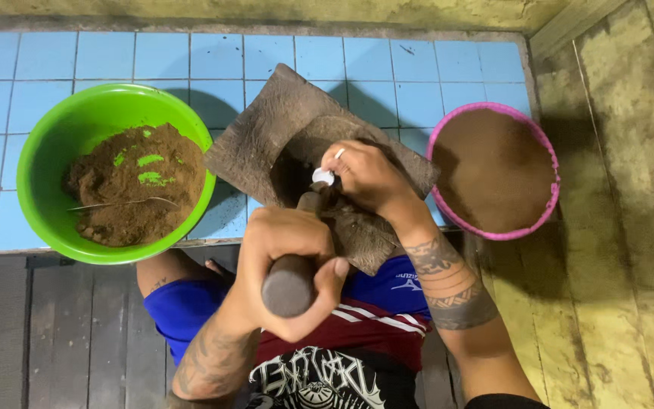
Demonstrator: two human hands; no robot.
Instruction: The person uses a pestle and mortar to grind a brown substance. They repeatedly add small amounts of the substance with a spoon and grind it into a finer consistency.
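My left hand (285,246) is closed around a thick dark wooden pestle (291,282), its lower end reaching into the hollow of a rough brown stone slab (266,121) that rests on the blue tiled ledge and my lap. My right hand (369,178) lies over the slab's hollow and pinches a small white object (322,176) beside the pestle's tip. What sits in the hollow is hidden by my hands.
A green plastic bowl (47,151) of brown powder with a thin spoon handle (119,203) stands at the left. A pink-rimmed bowl (543,148) of finer brown powder stands at the right. Blue tiles (418,60) run behind; a yellowish wooden wall (630,189) closes the right.
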